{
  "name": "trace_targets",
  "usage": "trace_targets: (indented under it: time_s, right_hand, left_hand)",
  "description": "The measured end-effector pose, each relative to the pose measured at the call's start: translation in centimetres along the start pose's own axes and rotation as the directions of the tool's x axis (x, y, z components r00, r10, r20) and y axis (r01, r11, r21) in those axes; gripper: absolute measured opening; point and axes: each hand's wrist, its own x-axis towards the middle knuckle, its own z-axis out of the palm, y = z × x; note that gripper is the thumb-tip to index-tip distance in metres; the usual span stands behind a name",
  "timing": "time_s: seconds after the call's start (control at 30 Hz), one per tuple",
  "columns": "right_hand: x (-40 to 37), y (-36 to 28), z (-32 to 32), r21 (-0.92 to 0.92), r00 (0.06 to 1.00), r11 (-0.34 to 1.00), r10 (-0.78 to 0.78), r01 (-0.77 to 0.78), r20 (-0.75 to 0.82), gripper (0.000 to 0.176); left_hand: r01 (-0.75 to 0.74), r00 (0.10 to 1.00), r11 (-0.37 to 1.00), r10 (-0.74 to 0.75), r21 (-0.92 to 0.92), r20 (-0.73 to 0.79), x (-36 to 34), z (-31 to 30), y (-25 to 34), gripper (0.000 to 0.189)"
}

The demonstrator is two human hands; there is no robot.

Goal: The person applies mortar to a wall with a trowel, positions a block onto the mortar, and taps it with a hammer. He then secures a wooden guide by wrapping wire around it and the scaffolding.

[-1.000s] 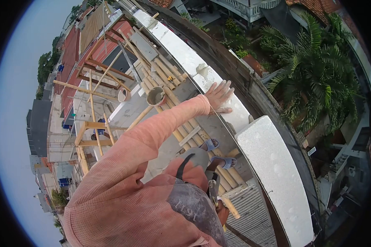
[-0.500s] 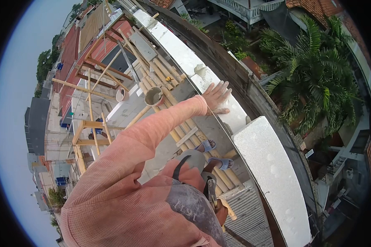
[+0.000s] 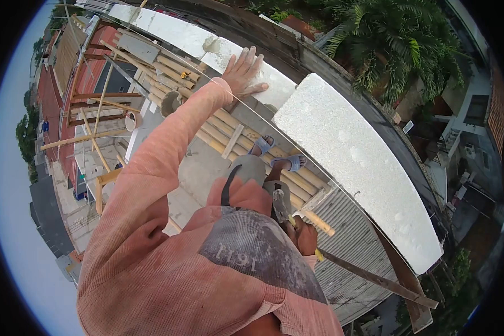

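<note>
My left hand (image 3: 243, 73) lies flat with fingers spread on a white block (image 3: 280, 81) in the top course of a narrow wall. Just nearer to me, a larger white block (image 3: 353, 162) stands higher than the one under my palm. Low in front of my body, my right hand (image 3: 306, 236) is closed around a tool with a grey metal head (image 3: 280, 204) and yellow on its handle; it looks like a hammer, partly hidden by my fingers and clothing. A thin string (image 3: 285, 131) runs along the wall's inner side.
My sandalled feet (image 3: 283, 159) stand on bamboo poles (image 3: 229, 120). Buckets (image 3: 133, 121) sit farther along the scaffold. A corrugated sheet (image 3: 347, 241) and a wooden plank (image 3: 375, 280) are below at right. Beyond the wall lies a drop with a palm tree (image 3: 392, 50).
My view has turned, so the wall and left hand appear farther up and left. The left palm stays on the block; the right hand with the tool shows more fully.
</note>
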Motion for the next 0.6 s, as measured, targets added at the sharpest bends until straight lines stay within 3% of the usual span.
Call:
trace_targets:
  time_s: [0.27,0.43,0.5,0.57,0.6]
  right_hand:
    - [-0.9,0.1,-0.4,-0.096,0.997,0.994,0.057,-0.052,0.059,0.033]
    - [-0.7,-1.5,-1.1,-0.098,0.994,0.992,0.089,-0.082,0.062,0.035]
    - [-0.7,-1.7,-1.1,-0.083,0.996,0.994,0.080,-0.075,0.051,0.038]
    - [-0.8,-1.2,-0.8,-0.071,0.997,0.996,0.063,-0.059,0.053,0.039]
    - [-0.6,-1.5,-1.3,-0.066,0.988,0.994,0.098,-0.090,0.120,0.039]
  left_hand:
    - [-0.011,1.000,1.000,0.011,0.020,-0.014,0.4,1.3,-1.1,0.098]
    - [-0.123,0.973,0.991,0.132,0.057,-0.189,0.5,3.4,-2.6,0.086]
    - [-0.137,0.974,0.986,0.151,0.097,-0.167,0.6,3.7,-3.3,0.081]
    - [-0.165,0.965,0.986,0.167,0.026,-0.201,0.8,4.2,-3.8,0.080]
    - [-0.197,0.953,0.980,0.196,0.019,-0.232,0.5,3.8,-3.4,0.081]
